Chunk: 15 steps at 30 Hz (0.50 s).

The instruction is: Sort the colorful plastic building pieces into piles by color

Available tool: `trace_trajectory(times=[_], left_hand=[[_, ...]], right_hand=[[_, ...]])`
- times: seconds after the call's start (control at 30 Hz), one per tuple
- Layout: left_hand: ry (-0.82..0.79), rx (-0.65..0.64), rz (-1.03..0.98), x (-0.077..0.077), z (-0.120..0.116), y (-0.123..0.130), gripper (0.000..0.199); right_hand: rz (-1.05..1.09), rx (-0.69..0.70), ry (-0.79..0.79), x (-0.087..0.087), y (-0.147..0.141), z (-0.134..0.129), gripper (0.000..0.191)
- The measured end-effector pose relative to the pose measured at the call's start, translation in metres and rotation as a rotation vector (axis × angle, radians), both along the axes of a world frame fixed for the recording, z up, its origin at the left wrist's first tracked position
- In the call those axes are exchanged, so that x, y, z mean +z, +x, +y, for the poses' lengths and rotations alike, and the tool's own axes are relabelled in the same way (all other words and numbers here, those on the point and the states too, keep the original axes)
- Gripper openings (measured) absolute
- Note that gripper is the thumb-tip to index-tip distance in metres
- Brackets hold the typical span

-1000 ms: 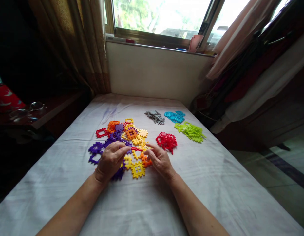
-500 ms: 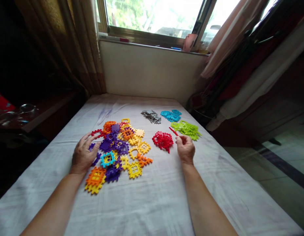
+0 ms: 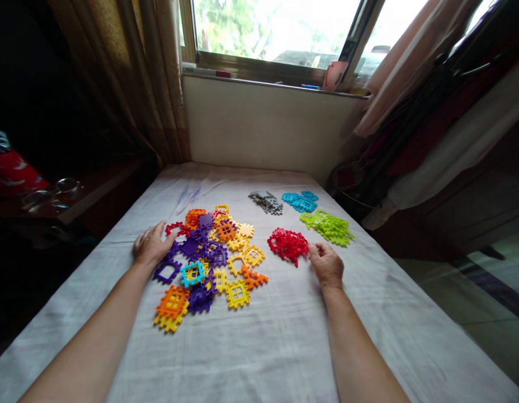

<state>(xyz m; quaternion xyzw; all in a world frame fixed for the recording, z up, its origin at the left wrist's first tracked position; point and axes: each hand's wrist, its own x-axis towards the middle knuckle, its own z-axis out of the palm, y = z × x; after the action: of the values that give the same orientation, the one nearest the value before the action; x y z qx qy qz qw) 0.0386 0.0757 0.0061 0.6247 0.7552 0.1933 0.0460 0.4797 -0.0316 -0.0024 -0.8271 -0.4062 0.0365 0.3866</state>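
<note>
Many Colours, One Mixed Heap (image 3: 217, 256)

The heap is spread loosely on the left, its flat notched pieces overlapping; purple ones lie in its middle, yellow ones mostly to its right side; a red frame (image 3: 181, 226) lies at its far left edge; a light blue frame (image 3: 184, 278) rests on top, towards the front; nearest to the viewer, an orange square (image 3: 172, 301) partly covers a yellow piece (image 3: 169, 323); to the right, apart, lies the red pile (image 3: 288, 245); farther away are the grey pile (image 3: 265, 202), the blue pile (image 3: 299, 200) and the lime green pile (image 3: 327, 228).
</note>
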Motion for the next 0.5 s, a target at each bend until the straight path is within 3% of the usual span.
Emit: trace_trajectory(times=[0.1, 0.23, 0.43, 0.5], left_hand=[[-0.022, 0.043, 0.007, -0.001, 0.01, -0.003, 0.059], [0.087, 0.084, -0.064, -0.007, 0.014, -0.007, 0.046], [0.302, 0.101, -0.546, -0.01, 0.009, -0.011, 0.031], [0.348, 0.108, -0.611, -0.009, 0.005, -0.012, 0.031]], right_hand=[[-0.02, 0.004, -0.004, -0.003, 0.005, 0.001, 0.038], [-0.033, 0.01, 0.005, -0.008, 0.007, 0.002, 0.036], [0.019, 0.027, 0.125, -0.011, 0.011, 0.004, 0.044], [0.019, 0.008, 0.18, -0.01, 0.01, 0.004, 0.047]])
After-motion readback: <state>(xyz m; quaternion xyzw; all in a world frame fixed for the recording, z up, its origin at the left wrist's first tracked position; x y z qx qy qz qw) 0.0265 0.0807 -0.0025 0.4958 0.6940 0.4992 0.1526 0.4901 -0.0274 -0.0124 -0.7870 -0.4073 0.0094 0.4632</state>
